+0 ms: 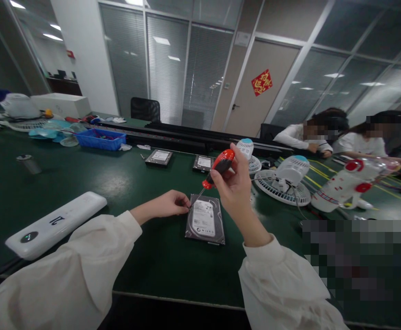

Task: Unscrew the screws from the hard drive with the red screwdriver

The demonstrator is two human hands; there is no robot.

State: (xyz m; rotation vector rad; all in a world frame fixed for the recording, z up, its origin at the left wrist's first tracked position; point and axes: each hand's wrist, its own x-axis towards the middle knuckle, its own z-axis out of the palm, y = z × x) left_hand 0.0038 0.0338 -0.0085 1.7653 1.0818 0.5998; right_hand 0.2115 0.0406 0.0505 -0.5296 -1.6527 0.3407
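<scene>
A hard drive (204, 219) with a white label lies flat on the green table in front of me. My right hand (236, 181) grips a red and black screwdriver (222, 165) by its handle, tilted above the drive. The screwdriver's thin shaft slants down to the left, its tip near the drive's upper left corner. At that same corner my left hand (172, 203) has its fingers pinched together close to the tip. Whatever lies between those fingers is too small to make out.
Two more hard drives, one left (159, 157) and one right (203, 163), lie farther back. A blue tray (100, 138) stands back left, a white numbered device (57, 224) near left. White fan parts (282, 183) and a white-red object (351, 183) are right. Two people sit beyond.
</scene>
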